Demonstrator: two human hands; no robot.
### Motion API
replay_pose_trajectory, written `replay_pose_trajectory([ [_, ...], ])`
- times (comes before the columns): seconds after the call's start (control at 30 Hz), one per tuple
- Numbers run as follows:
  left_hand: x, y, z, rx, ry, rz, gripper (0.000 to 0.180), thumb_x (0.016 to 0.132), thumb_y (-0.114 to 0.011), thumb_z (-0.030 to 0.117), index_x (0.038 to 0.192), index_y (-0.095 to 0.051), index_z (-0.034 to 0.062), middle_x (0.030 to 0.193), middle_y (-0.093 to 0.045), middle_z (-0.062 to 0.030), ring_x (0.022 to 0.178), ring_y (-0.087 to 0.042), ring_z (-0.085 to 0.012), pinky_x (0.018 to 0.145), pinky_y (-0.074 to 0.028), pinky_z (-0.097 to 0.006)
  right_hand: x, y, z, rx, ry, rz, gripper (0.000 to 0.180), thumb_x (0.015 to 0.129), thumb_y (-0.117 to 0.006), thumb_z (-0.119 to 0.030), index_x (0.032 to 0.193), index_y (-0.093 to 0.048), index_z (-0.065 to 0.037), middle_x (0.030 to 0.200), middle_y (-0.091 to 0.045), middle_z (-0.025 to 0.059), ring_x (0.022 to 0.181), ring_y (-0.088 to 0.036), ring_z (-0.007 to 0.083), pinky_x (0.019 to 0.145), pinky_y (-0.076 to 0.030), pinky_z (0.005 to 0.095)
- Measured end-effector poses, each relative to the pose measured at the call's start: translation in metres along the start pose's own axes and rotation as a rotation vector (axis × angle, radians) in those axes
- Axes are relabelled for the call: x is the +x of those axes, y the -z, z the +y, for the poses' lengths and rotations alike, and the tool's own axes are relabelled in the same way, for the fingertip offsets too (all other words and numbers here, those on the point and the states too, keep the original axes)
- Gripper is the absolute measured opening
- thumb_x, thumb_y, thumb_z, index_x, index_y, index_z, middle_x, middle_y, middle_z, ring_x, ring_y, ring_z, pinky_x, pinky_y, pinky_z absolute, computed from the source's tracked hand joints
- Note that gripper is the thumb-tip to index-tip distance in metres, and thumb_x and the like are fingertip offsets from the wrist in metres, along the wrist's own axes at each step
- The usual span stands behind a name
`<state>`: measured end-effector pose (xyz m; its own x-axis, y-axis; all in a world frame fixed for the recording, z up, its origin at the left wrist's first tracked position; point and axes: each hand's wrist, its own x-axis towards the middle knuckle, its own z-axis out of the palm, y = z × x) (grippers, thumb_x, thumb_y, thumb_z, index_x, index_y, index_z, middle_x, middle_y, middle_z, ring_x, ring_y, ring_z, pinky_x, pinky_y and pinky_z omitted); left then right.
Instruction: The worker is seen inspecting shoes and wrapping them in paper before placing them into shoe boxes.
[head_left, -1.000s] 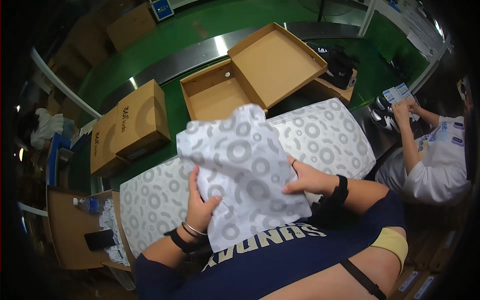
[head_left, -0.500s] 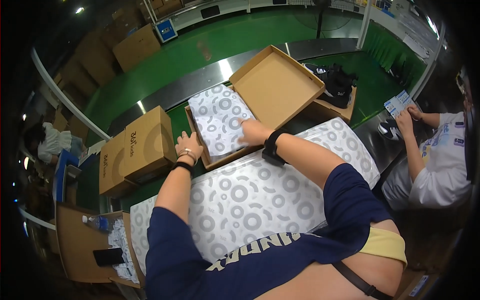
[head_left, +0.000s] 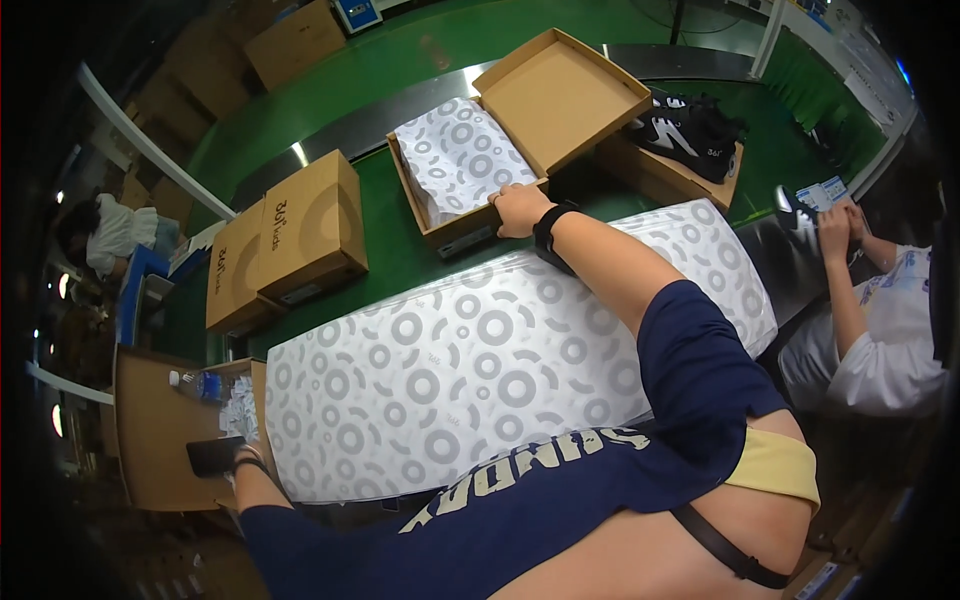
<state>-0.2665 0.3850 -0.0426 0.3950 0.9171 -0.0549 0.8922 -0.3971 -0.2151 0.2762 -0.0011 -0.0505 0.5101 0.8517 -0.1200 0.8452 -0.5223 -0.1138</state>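
My right hand (head_left: 522,209) grips the near right corner of an open cardboard shoebox (head_left: 458,232), its fingers over the rim. Grey-patterned white wrapping paper (head_left: 462,155) covers whatever lies inside, and the box's lid (head_left: 565,100) stands raised at its back right. At the lower left, my left hand (head_left: 244,453) reaches into an open carton (head_left: 150,430) beside a black phone (head_left: 214,457) and a heap of small white packets (head_left: 238,410). The fingers of that hand are hidden from view.
A broad stack of patterned paper (head_left: 500,370) lies before me. Two closed shoeboxes (head_left: 312,225) stand left on the green belt (head_left: 385,245). Black shoes (head_left: 690,135) rest on a box at right. A co-worker (head_left: 865,320) holds blue-and-white cards. A bottle (head_left: 200,383) lies in the carton.
My left hand has left the shoebox and moved down left into the carton. My right hand has shifted from the paper to the box's near right corner. The view has shifted too.
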Motion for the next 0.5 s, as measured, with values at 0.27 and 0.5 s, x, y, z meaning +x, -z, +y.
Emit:
replay_pose_trajectory([
  [0.27,-0.015,-0.017,-0.002,-0.086,0.316,-0.007,0.027,0.085,-0.041,0.014,0.096,-0.060,-0.0010,0.102,-0.057,-0.0229,0.095,-0.056,-0.0361,0.078,-0.047,-0.041,-0.037,0.002,0.003,0.114,0.049,-0.126,0.047,0.068,-0.063,-0.031,0.104,-0.056,-0.001,0.105,-0.055,0.0192,0.099,-0.053,0.0340,0.083,-0.045,0.0399],
  [0.5,0.107,-0.018,-0.092,-0.219,0.270,0.603,0.015,0.078,-0.051,0.012,0.076,-0.060,-0.0003,0.079,-0.061,-0.0215,0.071,-0.061,-0.0354,0.058,-0.047,-0.040,-0.101,0.031,-0.034,0.169,0.355,-0.035,0.042,0.076,-0.056,-0.038,0.100,-0.059,-0.003,0.085,-0.062,0.0161,0.085,-0.059,0.0304,0.079,-0.042,0.0387],
])
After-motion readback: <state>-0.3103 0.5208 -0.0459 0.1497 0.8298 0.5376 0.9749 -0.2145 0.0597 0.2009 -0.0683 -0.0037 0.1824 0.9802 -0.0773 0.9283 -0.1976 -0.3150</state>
